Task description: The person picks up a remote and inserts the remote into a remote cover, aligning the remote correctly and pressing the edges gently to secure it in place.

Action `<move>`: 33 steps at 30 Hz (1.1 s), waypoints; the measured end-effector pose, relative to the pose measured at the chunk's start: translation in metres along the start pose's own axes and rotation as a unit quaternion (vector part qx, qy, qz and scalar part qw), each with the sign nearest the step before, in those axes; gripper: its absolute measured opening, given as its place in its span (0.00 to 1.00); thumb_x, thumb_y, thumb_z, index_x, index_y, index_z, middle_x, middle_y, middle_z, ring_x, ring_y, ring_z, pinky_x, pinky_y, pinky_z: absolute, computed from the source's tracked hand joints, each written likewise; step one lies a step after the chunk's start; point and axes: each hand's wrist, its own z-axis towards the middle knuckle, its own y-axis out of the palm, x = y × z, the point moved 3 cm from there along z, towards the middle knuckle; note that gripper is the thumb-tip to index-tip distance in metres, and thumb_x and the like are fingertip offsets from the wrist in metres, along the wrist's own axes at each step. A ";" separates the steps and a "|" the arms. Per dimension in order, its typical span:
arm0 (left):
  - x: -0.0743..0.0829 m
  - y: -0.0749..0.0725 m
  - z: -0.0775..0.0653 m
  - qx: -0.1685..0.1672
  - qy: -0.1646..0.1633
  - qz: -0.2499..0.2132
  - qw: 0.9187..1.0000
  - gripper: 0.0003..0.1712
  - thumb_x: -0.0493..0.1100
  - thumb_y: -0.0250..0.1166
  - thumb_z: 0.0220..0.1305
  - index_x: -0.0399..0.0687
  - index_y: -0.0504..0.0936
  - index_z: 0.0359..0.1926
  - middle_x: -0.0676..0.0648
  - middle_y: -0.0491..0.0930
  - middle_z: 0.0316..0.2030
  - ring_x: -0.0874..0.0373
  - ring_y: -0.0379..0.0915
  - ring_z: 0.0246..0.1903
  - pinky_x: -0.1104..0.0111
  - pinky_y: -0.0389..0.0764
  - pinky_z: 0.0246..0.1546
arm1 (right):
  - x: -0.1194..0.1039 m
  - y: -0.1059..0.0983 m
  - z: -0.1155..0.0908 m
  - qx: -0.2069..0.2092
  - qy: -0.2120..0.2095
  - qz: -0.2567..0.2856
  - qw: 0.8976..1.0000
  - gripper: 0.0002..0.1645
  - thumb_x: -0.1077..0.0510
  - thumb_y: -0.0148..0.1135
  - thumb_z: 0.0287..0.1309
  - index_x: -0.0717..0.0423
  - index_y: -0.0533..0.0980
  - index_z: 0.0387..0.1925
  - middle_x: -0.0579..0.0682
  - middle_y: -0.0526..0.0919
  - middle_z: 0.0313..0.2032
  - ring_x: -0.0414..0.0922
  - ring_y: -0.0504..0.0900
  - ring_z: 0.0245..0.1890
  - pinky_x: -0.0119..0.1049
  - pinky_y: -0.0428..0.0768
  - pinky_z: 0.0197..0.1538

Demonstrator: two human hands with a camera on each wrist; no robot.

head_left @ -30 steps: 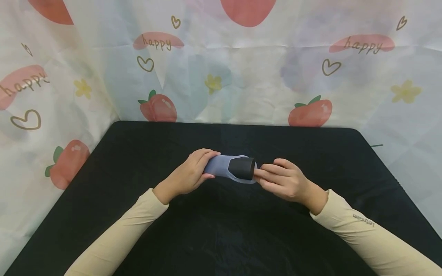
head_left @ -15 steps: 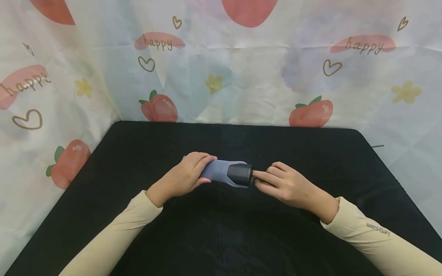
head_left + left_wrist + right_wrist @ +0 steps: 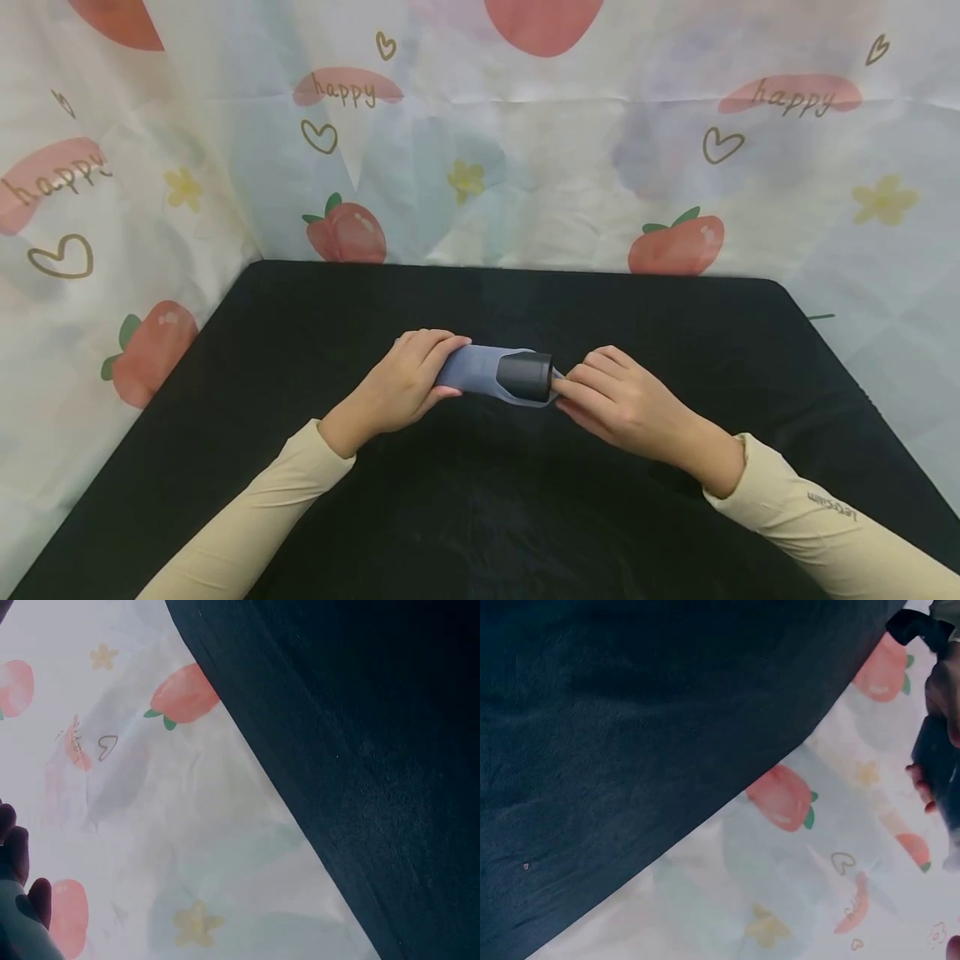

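Observation:
A dusty-blue, bottle-shaped thing (image 3: 474,369) with a rounded black end piece (image 3: 527,376) is held sideways above the table. My left hand (image 3: 401,379) grips its blue body near the left end, thumb below and fingers over the top. At the black end, my right hand (image 3: 626,402) pinches the blue edge that stretches out past the black piece. Its fingertips hide part of that edge. Only a few left-hand fingers (image 3: 16,847) and a pale part of the thing show in the left wrist view. The right wrist view catches the thing's dark side (image 3: 937,754) at its border.
A black-covered table (image 3: 480,508) lies under both hands. Behind it and along its sides hangs a pale curtain (image 3: 540,192) printed with red fruit, flowers, hearts and "happy" lettering.
Both hands and the thing moved slightly left and down, then stayed nearly level. The right fingers came off the blue edge, pointed at the black end's face, and now hold the edge again.

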 end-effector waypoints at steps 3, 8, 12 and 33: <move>0.000 0.000 0.000 -0.004 -0.007 0.003 1.000 0.31 0.60 0.47 0.69 0.38 0.70 0.57 0.42 0.76 0.48 0.50 0.73 0.46 0.57 0.74 0.50 | -0.001 0.001 0.000 -0.025 -0.006 -0.011 1.000 0.16 0.58 0.49 0.67 0.59 0.81 0.32 0.48 0.80 0.26 0.44 0.73 0.27 0.39 0.74 0.36; -0.001 -0.001 -0.002 -0.019 -0.024 0.011 0.999 0.33 0.62 0.43 0.69 0.39 0.71 0.57 0.43 0.75 0.47 0.51 0.73 0.45 0.57 0.74 0.50 | -0.003 0.005 -0.004 -0.079 -0.008 0.030 0.996 0.17 0.56 0.46 0.68 0.56 0.82 0.36 0.45 0.82 0.31 0.43 0.73 0.30 0.37 0.72 0.38; 0.000 0.000 -0.006 -0.034 -0.014 0.025 0.999 0.32 0.61 0.46 0.68 0.41 0.71 0.58 0.44 0.76 0.46 0.52 0.73 0.44 0.58 0.74 0.48 | -0.002 0.007 -0.010 -0.108 0.013 0.111 0.988 0.15 0.55 0.48 0.67 0.54 0.81 0.40 0.44 0.81 0.35 0.42 0.72 0.34 0.36 0.71 0.41; 0.012 -0.001 -0.008 -0.066 0.091 0.064 0.992 0.34 0.56 0.64 0.58 0.38 0.73 0.58 0.45 0.77 0.47 0.53 0.73 0.43 0.64 0.75 0.48 | 0.015 0.003 -0.036 -0.120 -0.136 -0.097 0.979 0.24 0.67 0.34 0.69 0.51 0.78 0.44 0.43 0.85 0.42 0.44 0.77 0.36 0.41 0.75 0.43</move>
